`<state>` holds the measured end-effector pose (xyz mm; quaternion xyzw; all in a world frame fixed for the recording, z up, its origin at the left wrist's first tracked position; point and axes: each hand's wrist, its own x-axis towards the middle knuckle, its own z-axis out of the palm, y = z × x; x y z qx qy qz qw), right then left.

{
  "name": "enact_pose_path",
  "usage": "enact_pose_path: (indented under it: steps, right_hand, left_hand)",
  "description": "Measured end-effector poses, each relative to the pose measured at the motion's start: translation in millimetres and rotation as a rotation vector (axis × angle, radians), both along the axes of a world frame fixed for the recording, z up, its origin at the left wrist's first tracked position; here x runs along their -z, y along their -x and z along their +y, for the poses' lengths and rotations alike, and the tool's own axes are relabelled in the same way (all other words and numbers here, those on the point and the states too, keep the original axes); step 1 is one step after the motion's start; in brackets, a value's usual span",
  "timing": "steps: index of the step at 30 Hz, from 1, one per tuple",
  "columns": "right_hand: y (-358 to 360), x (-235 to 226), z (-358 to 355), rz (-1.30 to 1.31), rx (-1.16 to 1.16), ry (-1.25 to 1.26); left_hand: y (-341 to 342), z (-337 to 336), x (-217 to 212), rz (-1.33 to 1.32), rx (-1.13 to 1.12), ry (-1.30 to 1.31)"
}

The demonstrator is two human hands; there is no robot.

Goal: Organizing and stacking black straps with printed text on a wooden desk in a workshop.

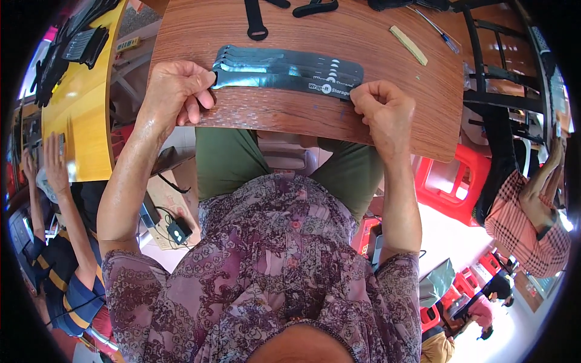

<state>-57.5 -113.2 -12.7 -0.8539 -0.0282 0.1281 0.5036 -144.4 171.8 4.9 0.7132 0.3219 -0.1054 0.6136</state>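
Several flat black storage straps (290, 62) with white print lie overlapped in a fanned row across the brown table. The nearest strap (266, 80) has a shiny surface and a rounded left end. My left hand (184, 91) is closed on that end, thumb and forefinger pinching it. At the other end, my right hand (384, 109) pinches the strap's right tip between thumb and fingers, which hide the tip itself. The strap is stretched straight between both hands along the table's near side.
Beyond the row lie a loose black strap (255, 21), a pale yellow stick (408, 45) and a screwdriver (445, 37). A yellow table (91, 133) with black straps stands at left, where a co-worker's hands (55, 163) reach in. A red stool (451, 184) is at right.
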Motion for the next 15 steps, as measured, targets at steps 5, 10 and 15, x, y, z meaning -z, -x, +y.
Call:
enact_pose_path:
  steps: [5, 10, 15]
  right_hand:
    - [1.1, -0.2, -0.7, -0.006, 0.002, -0.033]
    - [2.2, -8.8, 0.2, 0.047, 0.020, -0.021]
    - [1.9, -4.4, 1.0, 0.037, 0.022, -0.043]
  left_hand:
    - [-0.7, 0.9, 1.7, 0.000, 0.036, 0.017]
    - [-2.0, -3.7, 0.0, 0.017, 0.018, -0.007]
    - [-1.7, -3.1, -0.9, 0.039, 0.019, -0.010]
